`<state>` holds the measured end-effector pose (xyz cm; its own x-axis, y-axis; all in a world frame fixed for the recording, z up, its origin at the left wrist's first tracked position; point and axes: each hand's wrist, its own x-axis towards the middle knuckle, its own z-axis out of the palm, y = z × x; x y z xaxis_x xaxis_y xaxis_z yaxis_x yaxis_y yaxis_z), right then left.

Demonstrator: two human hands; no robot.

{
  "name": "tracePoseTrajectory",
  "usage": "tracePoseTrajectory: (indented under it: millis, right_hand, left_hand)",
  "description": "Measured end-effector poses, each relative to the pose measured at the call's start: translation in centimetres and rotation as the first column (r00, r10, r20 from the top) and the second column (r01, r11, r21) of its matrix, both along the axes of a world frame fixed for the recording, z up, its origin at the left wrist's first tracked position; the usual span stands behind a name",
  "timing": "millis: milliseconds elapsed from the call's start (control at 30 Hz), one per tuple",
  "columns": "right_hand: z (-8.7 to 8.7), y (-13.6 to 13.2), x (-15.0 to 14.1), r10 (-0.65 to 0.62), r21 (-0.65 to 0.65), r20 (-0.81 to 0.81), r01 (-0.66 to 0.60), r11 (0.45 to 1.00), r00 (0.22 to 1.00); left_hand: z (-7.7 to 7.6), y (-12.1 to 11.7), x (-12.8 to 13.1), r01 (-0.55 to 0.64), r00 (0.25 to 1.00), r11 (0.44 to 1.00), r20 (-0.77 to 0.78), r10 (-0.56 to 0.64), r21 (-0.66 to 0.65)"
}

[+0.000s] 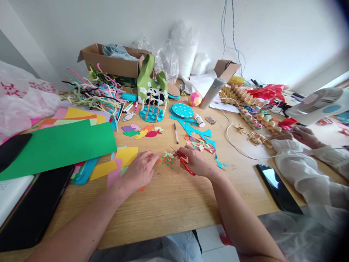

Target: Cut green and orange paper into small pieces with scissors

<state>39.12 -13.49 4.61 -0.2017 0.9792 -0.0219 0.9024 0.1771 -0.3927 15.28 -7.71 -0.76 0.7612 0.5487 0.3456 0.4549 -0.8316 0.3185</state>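
Note:
My right hand [196, 163] is closed round the red handles of a pair of scissors [187, 168], whose slim blades point up and left. My left hand [142, 168] pinches a piece of orange paper [143, 188], mostly hidden beneath the palm and fingers. Between the two hands lies a small heap of green, pale and orange paper snippets [167, 159]. Beyond it several coloured paper fish [141, 134] lie flat, with a pen [176, 133] to their right. Yellow paper [127, 156] is beside my left hand.
Green sheets [62, 145] and a black tablet-like slab [40, 203] cover the left. Behind stand a panda bag [148, 87], pipe cleaners [95, 91] and a grey bottle [213, 94]. At right are a phone [278, 187], a white cable [231, 138] and another person's hands [305, 136].

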Motion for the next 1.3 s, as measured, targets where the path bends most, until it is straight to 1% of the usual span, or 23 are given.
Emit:
tracePoseTrajectory:
  millis: [67,167,233,300,433,567,800,933,1033,1167,1300]
  right_hand:
    - [-0.1,-0.4,0.0,0.022,0.023,-0.052,-0.02,1.0,0.998]
    - [-0.2,-1.1,-0.1,0.117,0.021,-0.105,-0.116,0.993,0.988]
    - [-0.3,-1.4,-0.4,0.184,0.025,-0.114,-0.183,0.983,0.976]
    - [-0.5,-1.4,-0.7,0.218,0.036,-0.105,-0.215,0.976,0.97]
    - [-1.0,-1.3,-0.9,0.207,0.063,-0.09,-0.201,0.977,0.974]
    - [-1.4,-1.4,-0.4,0.196,0.066,-0.136,-0.188,0.98,0.971]
    - [-1.2,-2.0,0.5,0.101,0.006,-0.193,-0.101,0.995,0.976]
    - [-1.1,-2.2,0.7,0.076,0.026,-0.256,-0.071,0.997,0.964]
    - [-1.3,-2.3,0.5,0.08,0.05,-0.258,-0.069,0.996,0.963]
    - [-1.5,-2.2,0.1,0.099,0.055,-0.212,-0.09,0.994,0.972]
    - [-1.5,-2.4,0.5,0.1,0.048,-0.178,-0.093,0.995,0.979]
  left_hand:
    - [0.0,0.1,-0.1,-0.003,1.0,1.0,0.013,0.003,-0.005]
    - [0.0,0.2,-0.2,-0.009,0.999,1.0,0.051,0.01,-0.018]
    - [0.0,0.2,-0.2,-0.006,0.997,1.0,0.077,0.007,-0.017]
    - [0.0,0.2,-0.1,0.002,0.995,1.0,0.095,-0.001,-0.016]
    - [-0.1,0.2,-0.1,0.006,0.99,0.999,0.139,0.001,-0.05]
    - [0.0,0.2,-0.1,0.014,0.988,0.996,0.154,0.0,-0.091]
    - [0.0,0.3,-0.2,0.025,0.987,0.996,0.159,-0.011,-0.091]
    - [0.3,0.3,-0.3,0.033,0.985,0.994,0.171,-0.014,-0.105]
    - [0.4,0.3,-0.3,0.032,0.983,0.993,0.183,-0.011,-0.114]
    - [0.2,0.5,-0.4,0.002,0.977,0.994,0.213,0.021,-0.111]
    - [0.2,0.7,-0.5,-0.075,0.962,0.992,0.254,0.099,-0.102]
